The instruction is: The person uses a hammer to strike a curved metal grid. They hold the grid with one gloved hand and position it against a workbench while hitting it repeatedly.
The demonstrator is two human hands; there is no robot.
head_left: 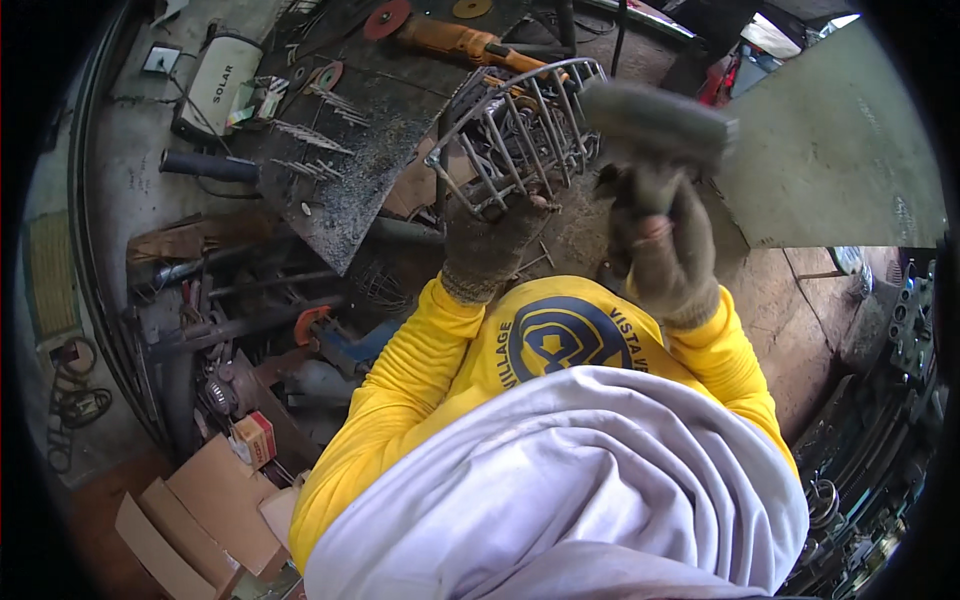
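Observation:
My left hand [490,240], in a dark knitted glove, is closed on the near edge of a welded metal rack [540,130] made of several parallel bars in a bent frame. The rack is tilted beside the metal worktable [365,215]. My right hand [672,250], gloved the same way, is wrapped round the handle of a hammer [660,125]. Its thick dark head is raised to the right of the rack and smeared by motion. A gap shows between the hammer head and the rack. The rack's bars partly hide the small metal pieces behind it.
An orange angle grinder [450,42] lies on the worktable near a red grinding disc [387,18] and several thin rods [312,140]. Left of it sits a whitish case [222,85]. A large metal sheet [840,150] fills the right. Cardboard boxes [205,510] stand lower left.

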